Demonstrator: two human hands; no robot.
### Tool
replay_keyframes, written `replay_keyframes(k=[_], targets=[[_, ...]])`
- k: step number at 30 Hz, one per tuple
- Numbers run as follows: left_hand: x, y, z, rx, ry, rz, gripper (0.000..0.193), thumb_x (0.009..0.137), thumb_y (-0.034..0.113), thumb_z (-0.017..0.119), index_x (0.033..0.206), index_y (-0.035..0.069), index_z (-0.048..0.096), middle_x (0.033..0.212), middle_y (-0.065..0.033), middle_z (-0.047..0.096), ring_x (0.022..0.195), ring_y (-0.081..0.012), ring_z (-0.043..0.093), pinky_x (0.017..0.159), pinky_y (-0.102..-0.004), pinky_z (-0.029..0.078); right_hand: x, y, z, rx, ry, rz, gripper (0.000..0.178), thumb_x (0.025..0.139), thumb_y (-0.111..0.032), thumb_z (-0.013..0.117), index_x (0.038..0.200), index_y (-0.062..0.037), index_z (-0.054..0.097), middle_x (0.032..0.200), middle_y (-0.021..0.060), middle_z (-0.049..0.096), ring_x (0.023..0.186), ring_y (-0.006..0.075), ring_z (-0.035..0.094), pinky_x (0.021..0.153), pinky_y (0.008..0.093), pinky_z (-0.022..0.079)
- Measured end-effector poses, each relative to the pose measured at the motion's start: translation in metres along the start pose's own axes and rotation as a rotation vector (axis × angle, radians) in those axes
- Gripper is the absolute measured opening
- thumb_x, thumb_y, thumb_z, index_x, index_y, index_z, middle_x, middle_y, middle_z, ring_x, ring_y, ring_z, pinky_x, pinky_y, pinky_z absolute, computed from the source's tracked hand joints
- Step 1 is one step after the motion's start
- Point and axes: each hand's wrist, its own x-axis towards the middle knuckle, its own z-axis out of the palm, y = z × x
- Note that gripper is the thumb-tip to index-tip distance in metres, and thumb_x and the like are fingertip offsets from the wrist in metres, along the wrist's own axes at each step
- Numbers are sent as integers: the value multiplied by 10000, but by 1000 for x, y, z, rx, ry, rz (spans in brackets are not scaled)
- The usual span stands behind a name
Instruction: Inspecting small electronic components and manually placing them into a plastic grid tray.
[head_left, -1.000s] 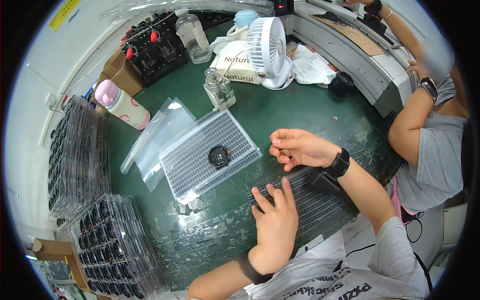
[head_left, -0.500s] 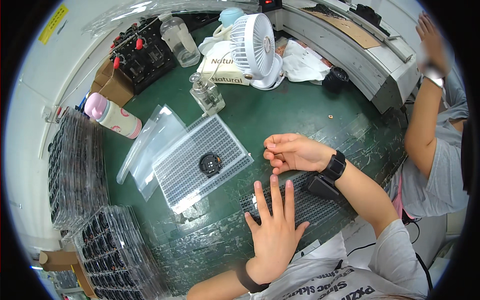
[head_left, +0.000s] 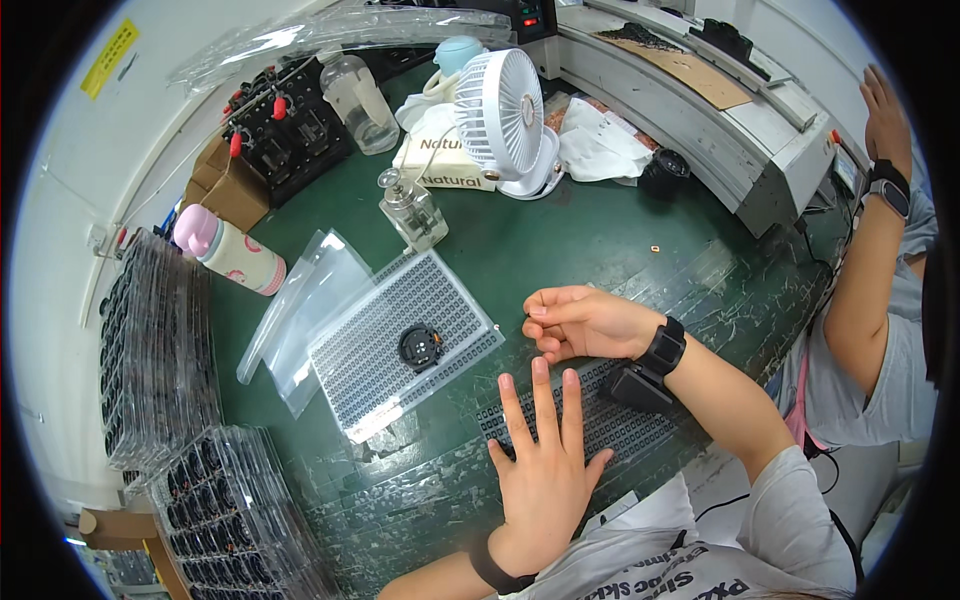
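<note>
Head view: the left hand (head_left: 543, 490) spreads wide over the dark tray (head_left: 630, 425) by the counter's (head_left: 590, 240) near edge; the right hand's (head_left: 598, 324) grip is narrow, contents I can't tell. The round black part (head_left: 420, 347) lies mid-way across the pale tray (head_left: 365, 375). Fine handling, apparently; next needs steady fingertips.

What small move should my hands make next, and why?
Probably ease the right hand left toward the round black part: it looks pinched, beside the pale gridded sheet bearing that part. The left hand is spread over the dark gridded sheet.
</note>
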Motion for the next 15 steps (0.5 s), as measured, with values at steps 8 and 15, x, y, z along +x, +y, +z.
replay_keyframes(k=[8,15], targets=[[1,0,-1,-21,35,29,953,792,439,755,1493,-19,300,1596,-234,165,1443,-525,160,811,-590,572,1,1,-2,10,-6,7,122,1002,-190,567,1052,-79,551,968,11,608,802,104,581,797,275,518],[2,0,-1,-12,44,29,958,788,414,763,1488,-39,291,1599,-216,170,1439,-528,166,809,-578,578,1,1,1,-31,-3,12,84,1006,-202,563,1014,-122,541,954,-15,581,814,80,557,784,244,478]])
